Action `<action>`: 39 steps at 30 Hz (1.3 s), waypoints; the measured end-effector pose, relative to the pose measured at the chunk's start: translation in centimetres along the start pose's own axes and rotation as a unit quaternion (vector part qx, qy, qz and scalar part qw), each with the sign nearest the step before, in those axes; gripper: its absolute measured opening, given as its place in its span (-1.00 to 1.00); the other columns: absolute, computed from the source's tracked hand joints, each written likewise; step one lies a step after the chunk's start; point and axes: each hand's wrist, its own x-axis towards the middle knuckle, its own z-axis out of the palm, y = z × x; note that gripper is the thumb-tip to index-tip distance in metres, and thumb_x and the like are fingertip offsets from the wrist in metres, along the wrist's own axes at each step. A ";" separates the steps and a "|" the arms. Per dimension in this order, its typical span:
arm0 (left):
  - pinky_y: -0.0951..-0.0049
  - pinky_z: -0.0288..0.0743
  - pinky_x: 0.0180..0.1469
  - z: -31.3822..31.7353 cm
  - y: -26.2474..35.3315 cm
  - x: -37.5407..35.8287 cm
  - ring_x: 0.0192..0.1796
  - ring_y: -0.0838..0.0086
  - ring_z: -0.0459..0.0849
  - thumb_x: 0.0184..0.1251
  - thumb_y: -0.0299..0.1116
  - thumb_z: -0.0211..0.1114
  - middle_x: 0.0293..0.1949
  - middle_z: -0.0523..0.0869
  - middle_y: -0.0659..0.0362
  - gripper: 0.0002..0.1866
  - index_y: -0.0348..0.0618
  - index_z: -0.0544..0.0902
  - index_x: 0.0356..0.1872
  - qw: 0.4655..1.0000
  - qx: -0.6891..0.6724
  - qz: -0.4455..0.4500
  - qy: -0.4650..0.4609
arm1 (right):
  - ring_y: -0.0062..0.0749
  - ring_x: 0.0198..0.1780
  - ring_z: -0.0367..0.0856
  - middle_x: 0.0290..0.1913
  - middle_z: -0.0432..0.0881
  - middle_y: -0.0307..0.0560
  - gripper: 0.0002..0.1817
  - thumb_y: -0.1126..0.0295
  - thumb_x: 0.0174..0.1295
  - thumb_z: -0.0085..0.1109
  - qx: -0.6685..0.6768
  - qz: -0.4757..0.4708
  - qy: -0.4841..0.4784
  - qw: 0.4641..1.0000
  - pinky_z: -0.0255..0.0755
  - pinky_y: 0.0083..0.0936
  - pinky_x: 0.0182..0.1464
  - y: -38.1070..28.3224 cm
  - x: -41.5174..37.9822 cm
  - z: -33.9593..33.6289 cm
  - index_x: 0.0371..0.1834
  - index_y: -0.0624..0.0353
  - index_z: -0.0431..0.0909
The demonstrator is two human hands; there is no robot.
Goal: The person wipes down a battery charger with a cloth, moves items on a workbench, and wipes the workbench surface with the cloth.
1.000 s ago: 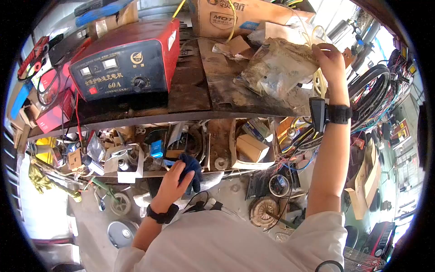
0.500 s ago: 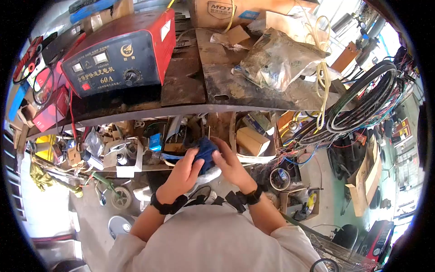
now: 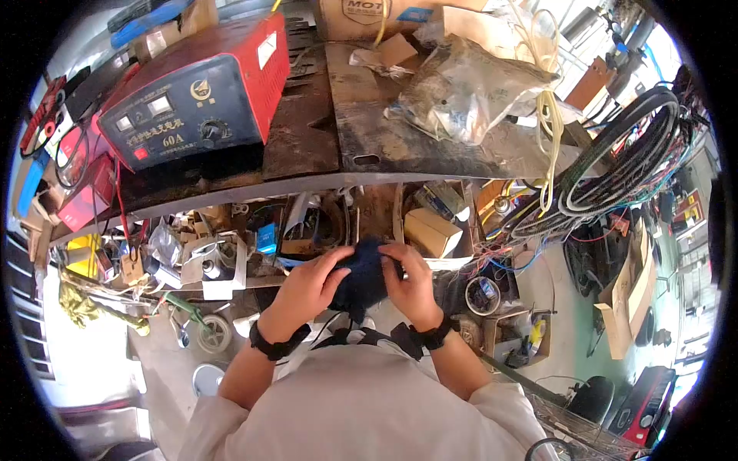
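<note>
The right hand point(image 3: 413, 283), which a second ago was reaching up to the plastic bag point(image 3: 469, 88) on the workbench top point(image 3: 307, 146), is now lying low in front of the chest, and the whole view is sitting slightly lower on the bench than before. Both hands are now closing on the dark blue cloth point(image 3: 363, 278): the left hand point(image 3: 307, 288) is curling around its left side and the right hand is gripping its right side, fingers wrapped over the fabric, so the bundle is being held between the two palms rather than in the left hand alone. This is suggesting that the work is shifting from fetching to handling the cloth itself. The red and black charger point(image 3: 192, 92) is standing on the bench top, well apart from the hands, and a small cardboard box point(image 3: 432, 230) is sitting on the cluttered lower shelf just beyond the right hand's fingers.
</note>
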 end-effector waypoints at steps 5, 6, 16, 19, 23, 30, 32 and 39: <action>0.36 0.55 0.07 -5.1 8.1 4.8 0.06 0.23 0.67 0.22 -0.43 0.35 0.14 0.59 0.01 -0.41 -0.15 0.37 0.28 0.992 -0.075 0.094 0.037 | -0.08 -0.18 0.65 -0.18 0.65 0.10 -0.78 0.69 0.12 0.18 -0.003 0.012 0.133 0.991 0.49 -0.37 -0.12 -0.2 0.4 -2.5 -0.16 0.29 0.52; 0.37 0.53 0.10 -6.5 9.6 6.5 0.10 0.25 0.64 0.21 -0.41 0.36 0.15 0.58 -0.01 -0.40 -0.17 0.35 0.29 0.987 -0.059 0.146 0.040 | -0.10 -0.19 0.63 -0.20 0.64 0.08 -0.79 0.70 0.13 0.15 -0.010 0.009 0.150 0.989 0.47 -0.40 -0.10 -0.7 0.6 -3.1 -0.16 0.29 0.51; 0.43 0.27 0.29 -9.7 9.6 28.6 0.28 0.34 0.39 0.19 -0.20 0.36 0.27 0.42 0.06 -0.26 -0.27 0.27 0.35 0.954 -0.233 -0.069 -0.175 | -0.31 0.06 0.48 -0.04 0.54 0.02 -0.80 0.71 0.23 0.01 0.033 0.031 0.223 0.974 0.28 -0.49 0.16 -0.7 0.9 -4.7 -0.10 0.32 0.45; 0.56 0.35 0.14 -8.4 7.8 31.0 0.15 0.47 0.48 0.18 -0.27 0.36 0.10 0.56 0.13 -0.41 -0.26 0.43 0.23 0.963 -0.228 -0.040 -0.136 | -0.32 0.08 0.49 0.00 0.53 0.01 -0.79 0.68 0.27 0.01 0.026 0.022 0.222 0.975 0.28 -0.48 0.19 -0.7 1.0 -5.0 -0.04 0.34 0.44; 0.70 0.35 -0.15 -9.3 8.0 30.5 -0.23 0.67 0.53 0.18 -0.29 0.36 -0.32 0.64 0.35 -0.70 -0.19 0.64 -0.09 0.961 -0.203 0.067 -0.175 | -0.39 0.03 0.49 0.01 0.52 0.00 -0.79 0.65 0.29 0.04 0.043 0.013 0.221 0.974 0.33 -0.52 0.12 -1.1 1.0 -4.9 -0.02 0.33 0.44; 0.42 0.51 -0.08 -15.3 10.4 23.5 -0.11 0.56 0.60 0.32 -0.34 0.23 -0.20 0.63 0.26 -0.81 -0.20 0.54 -0.14 0.975 -0.155 0.051 0.152 | -0.30 -0.11 0.54 -0.11 0.57 0.04 -0.81 0.64 0.23 0.11 0.051 0.033 0.196 0.979 0.40 -0.49 -0.04 -1.1 1.0 -3.3 -0.10 0.30 0.48; 0.44 0.49 -0.12 -17.4 7.0 23.1 -0.15 0.58 0.61 0.32 -0.35 0.22 -0.28 0.63 0.25 -0.80 -0.25 0.51 -0.15 0.974 0.041 0.109 0.195 | -0.18 -0.11 0.57 -0.16 0.60 0.07 -0.82 0.64 0.20 0.13 0.063 0.025 0.198 0.978 0.40 -0.41 0.02 -1.6 1.8 -2.7 -0.12 0.29 0.50; 0.29 0.49 -0.16 -18.5 6.3 17.9 -0.25 0.14 0.63 0.11 -0.43 0.29 -0.36 0.63 0.04 -0.74 -0.22 0.48 -0.18 0.887 0.373 0.082 0.259 | -0.35 -0.12 0.54 -0.11 0.56 0.00 -0.84 0.60 0.22 0.16 0.043 0.030 0.250 0.967 0.39 -0.49 0.00 -2.9 3.6 -2.2 -0.16 0.28 0.45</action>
